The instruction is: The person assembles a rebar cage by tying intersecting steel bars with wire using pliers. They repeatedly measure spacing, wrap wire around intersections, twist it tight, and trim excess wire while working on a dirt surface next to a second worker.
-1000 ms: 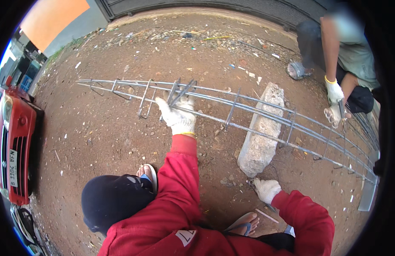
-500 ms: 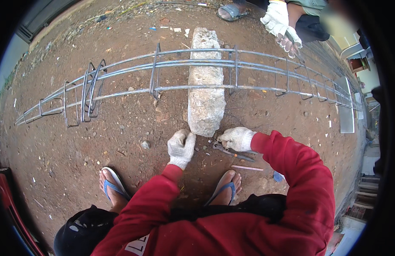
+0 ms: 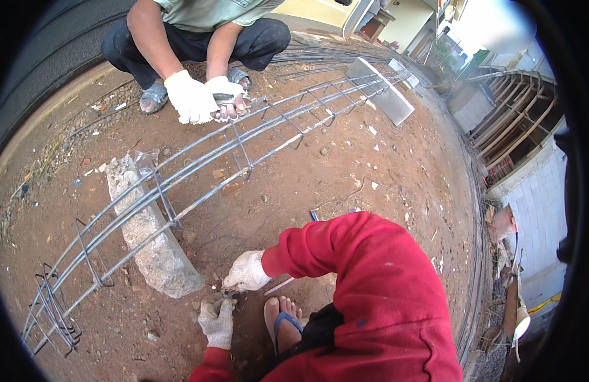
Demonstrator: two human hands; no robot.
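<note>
My right hand [image 3: 246, 272], in a white knit glove, is low over the dirt just right of the stone block's near end, its fingers curled closed. My left hand [image 3: 216, 321], gloved the same way, is right below it with thumb and fingers bent together. A small dark metal piece [image 3: 228, 294] shows between the two hands; its kind is hard to make out, and what the fingers grip is hidden. The rough pale stone block [image 3: 155, 245] lies on the ground, with a long steel rebar cage [image 3: 199, 202] resting across it.
A crouching person's gloved hands [image 3: 202, 99] hold a dark tool beside the cage at the far side. A grey slab [image 3: 396, 105] lies under the cage's far end. A pinkish stick [image 3: 278, 285] lies by my right hand. A block wall [image 3: 530, 223] stands at the right.
The view has swung to the right, so the stone block and cage now run diagonally and the crouching person shows more fully. My hands have come closer together.
</note>
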